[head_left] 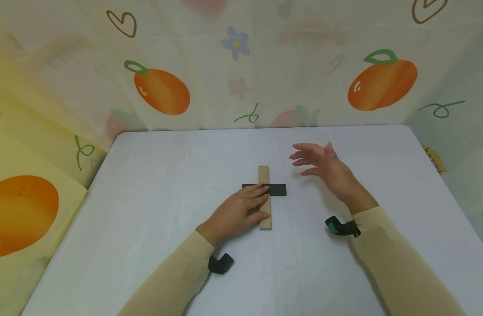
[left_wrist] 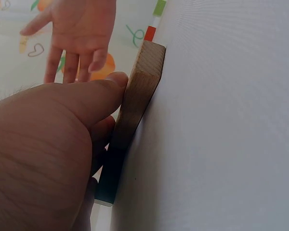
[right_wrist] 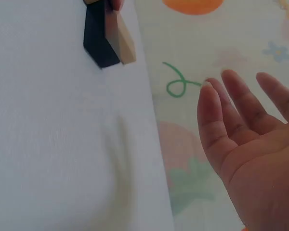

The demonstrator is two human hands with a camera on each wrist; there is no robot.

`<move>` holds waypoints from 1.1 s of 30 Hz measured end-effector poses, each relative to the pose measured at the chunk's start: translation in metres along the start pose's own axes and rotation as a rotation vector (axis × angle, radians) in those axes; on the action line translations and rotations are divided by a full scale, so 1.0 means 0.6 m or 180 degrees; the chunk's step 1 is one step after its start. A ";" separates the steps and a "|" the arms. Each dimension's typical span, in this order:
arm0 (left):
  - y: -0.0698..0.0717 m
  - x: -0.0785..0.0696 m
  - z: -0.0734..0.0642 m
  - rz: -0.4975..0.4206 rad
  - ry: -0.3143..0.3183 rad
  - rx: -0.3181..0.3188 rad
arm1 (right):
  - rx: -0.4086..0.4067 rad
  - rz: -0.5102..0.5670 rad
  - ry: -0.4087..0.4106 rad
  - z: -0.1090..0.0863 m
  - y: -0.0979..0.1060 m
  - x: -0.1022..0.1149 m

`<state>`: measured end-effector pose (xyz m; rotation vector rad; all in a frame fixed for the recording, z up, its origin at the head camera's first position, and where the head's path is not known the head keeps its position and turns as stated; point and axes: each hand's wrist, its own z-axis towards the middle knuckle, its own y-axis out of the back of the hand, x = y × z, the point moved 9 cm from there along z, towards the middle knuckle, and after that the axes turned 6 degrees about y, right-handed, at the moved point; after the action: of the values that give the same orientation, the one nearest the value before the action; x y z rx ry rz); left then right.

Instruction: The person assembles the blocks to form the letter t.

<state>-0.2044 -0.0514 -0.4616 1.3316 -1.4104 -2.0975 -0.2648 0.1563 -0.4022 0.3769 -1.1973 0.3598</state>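
Note:
On the white table, a light wooden strip (head_left: 263, 174) and a black strip (head_left: 279, 189) form a cross, with the black one lying crosswise. My left hand (head_left: 237, 213) rests on the cross, its fingers fairly straight over the black strip and its thumb on the near part of the wooden strip. In the left wrist view, that thumb touches the wooden strip (left_wrist: 145, 79) near its end. My right hand (head_left: 326, 169) hovers to the right of the cross with fingers spread and holds nothing. The right wrist view shows this hand (right_wrist: 260, 159) apart from the black strip (right_wrist: 98, 41).
The white table (head_left: 166, 175) meets a patterned curtain (head_left: 297, 87) along its back edge. Black wrist devices (head_left: 221, 264) sit at both sleeves. A small red piece (left_wrist: 150, 33) and a green piece (left_wrist: 159, 7) show beyond the wooden strip; their kind is unclear.

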 end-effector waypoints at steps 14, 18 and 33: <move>-0.001 0.001 -0.001 -0.0013 0.0040 0.0016 | -0.0066 0.0001 0.0074 -0.103 0.065 0.007; 0.000 0.000 -0.001 -0.0018 0.0019 -0.0005 | -0.0123 0.0026 0.0084 -0.129 0.090 0.007; 0.000 0.001 0.000 -0.0085 -0.0003 -0.0022 | -0.0508 -0.0494 -0.0095 -0.199 0.162 0.005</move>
<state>-0.2046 -0.0521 -0.4621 1.3541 -1.3921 -2.1182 -0.2101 0.2980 -0.4286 0.3349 -1.2085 0.1239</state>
